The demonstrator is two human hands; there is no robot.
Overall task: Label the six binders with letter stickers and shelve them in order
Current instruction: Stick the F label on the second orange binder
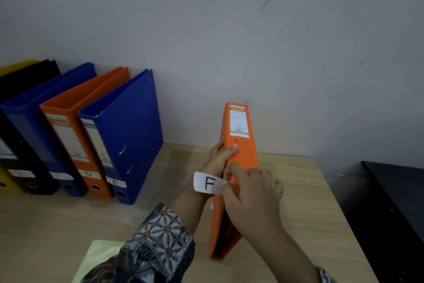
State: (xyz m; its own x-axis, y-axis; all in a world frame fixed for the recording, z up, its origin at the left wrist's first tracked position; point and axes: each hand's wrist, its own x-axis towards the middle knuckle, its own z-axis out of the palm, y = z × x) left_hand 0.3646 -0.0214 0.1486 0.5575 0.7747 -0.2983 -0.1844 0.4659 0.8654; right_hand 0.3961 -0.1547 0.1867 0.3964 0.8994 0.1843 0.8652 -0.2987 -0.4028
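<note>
An orange binder (241, 152) stands tilted on the wooden table, spine facing me. My left hand (218, 161) grips its spine from the left side. My right hand (250, 195) pinches a white sticker marked F (207, 183) at its right end, holding it against the spine's left edge. Several binders stand in a leaning row at the left: yellow (9, 182), black (25, 90), blue (46, 104), orange (75, 122) with a D sticker, and blue (128, 127) with an E sticker.
A pale yellow sheet (96, 259) lies at the table's (309, 191) near edge. A black cabinet or surface (394, 214) sits beyond the table's right edge. A grey wall stands behind the binders.
</note>
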